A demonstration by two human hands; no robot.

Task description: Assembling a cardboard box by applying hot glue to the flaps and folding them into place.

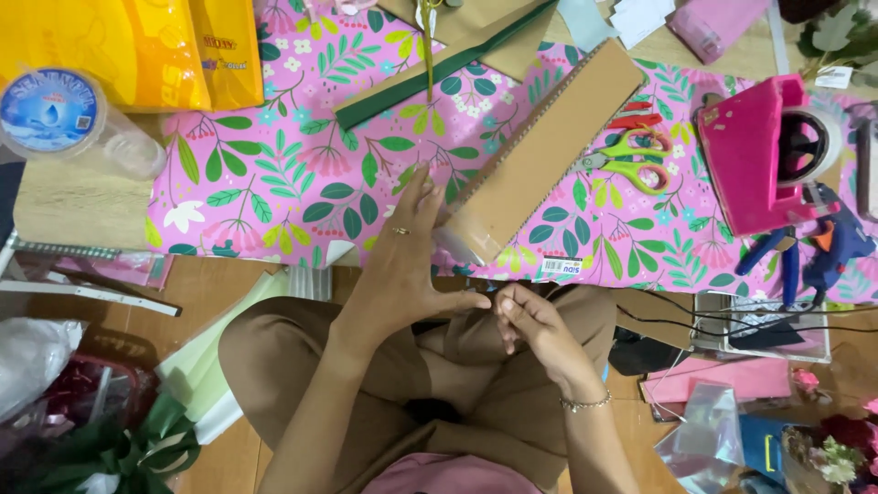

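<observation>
Crowding both hands, left hand [402, 265] fingers spread, right hand [530, 320] fingers curled emptily: cardboard box [540, 151], scissors [631, 160].

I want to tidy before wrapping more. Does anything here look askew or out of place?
The cardboard box lies diagonally across the floral paper, its near end by the left hand. The paper's front edge curls up near that hand. Scissors lie loose beside the box.

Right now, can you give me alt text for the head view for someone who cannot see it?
A seated person's left hand rests against the near end of a long brown cardboard box lying on pink floral wrapping paper, while the right hand pinches something too small to identify. Green-handled scissors and a pink tape dispenser lie to the right.
</observation>
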